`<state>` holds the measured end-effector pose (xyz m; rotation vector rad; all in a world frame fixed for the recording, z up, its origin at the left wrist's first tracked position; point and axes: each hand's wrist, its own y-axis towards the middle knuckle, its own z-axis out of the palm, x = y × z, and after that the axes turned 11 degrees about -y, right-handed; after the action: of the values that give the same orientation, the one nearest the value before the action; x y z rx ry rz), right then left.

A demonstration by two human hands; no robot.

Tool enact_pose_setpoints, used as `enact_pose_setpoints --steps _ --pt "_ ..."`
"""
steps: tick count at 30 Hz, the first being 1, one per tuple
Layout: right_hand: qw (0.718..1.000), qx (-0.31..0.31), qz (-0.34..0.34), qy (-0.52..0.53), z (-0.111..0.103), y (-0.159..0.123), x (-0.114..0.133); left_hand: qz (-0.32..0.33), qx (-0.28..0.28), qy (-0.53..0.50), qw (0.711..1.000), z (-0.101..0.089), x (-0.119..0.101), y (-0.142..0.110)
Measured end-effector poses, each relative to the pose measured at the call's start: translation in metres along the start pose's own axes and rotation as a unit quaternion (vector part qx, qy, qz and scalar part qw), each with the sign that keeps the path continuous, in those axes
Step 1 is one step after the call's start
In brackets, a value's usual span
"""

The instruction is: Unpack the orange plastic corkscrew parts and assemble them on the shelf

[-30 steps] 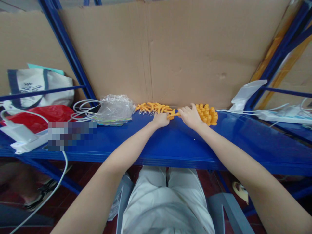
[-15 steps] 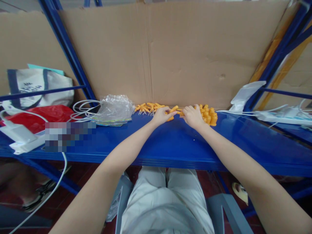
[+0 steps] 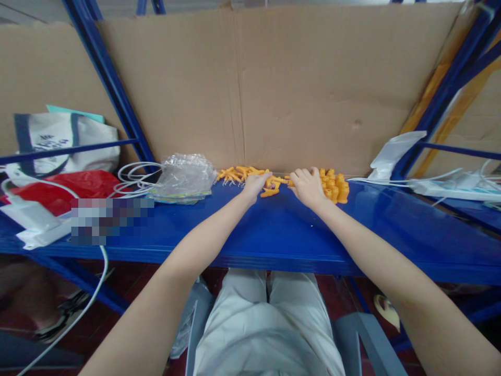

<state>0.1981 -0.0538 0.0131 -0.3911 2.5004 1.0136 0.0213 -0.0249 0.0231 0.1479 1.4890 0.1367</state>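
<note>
My left hand (image 3: 254, 186) is closed at the right end of a pile of orange branched plastic pieces (image 3: 237, 173); its fingertips are partly hidden, so I cannot make out what they grip. My right hand (image 3: 307, 185) is closed on an orange plastic piece (image 3: 282, 180) that juts out leftward between the two hands. Just below lies a loose orange piece (image 3: 270, 192) on the blue shelf (image 3: 282, 230). Beside my right hand stand several stacked orange knobbed pieces (image 3: 336, 186). Small metallic coils or chains (image 3: 230, 183) show along the left pile's front.
Clear plastic bags (image 3: 186, 175) and white coiled cable (image 3: 135, 175) lie left of the pile. Farther left are a red bag (image 3: 78, 188), a canvas bag (image 3: 86, 143) and a power strip (image 3: 43, 232). A cardboard sheet (image 3: 293, 89) closes the back; blue posts (image 3: 113, 83) flank it.
My left hand has moved slightly left, away from the orange piece beside my right hand, uncovering orange pieces between the hands. My right hand has barely shifted.
</note>
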Motion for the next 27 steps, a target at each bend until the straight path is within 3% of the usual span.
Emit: enact_pose_setpoints --steps 9,13,20,27 --pt "1.0 0.004 0.02 0.0 -0.002 0.001 0.0 -0.067 -0.044 -0.118 0.99 0.003 -0.003 -0.001" --pt "0.999 0.017 0.04 -0.007 0.003 -0.002 -0.009 -0.075 -0.087 -0.177 0.978 -0.007 -0.009 0.003" --pt "0.979 0.041 0.176 0.091 0.02 -0.005 -0.03 -0.06 -0.136 -0.24 0.959 -0.03 -0.013 0.019" --pt "0.948 0.116 0.237 0.176 0.025 -0.003 -0.032 -0.027 -0.133 -0.226 0.965 -0.028 -0.008 0.021"
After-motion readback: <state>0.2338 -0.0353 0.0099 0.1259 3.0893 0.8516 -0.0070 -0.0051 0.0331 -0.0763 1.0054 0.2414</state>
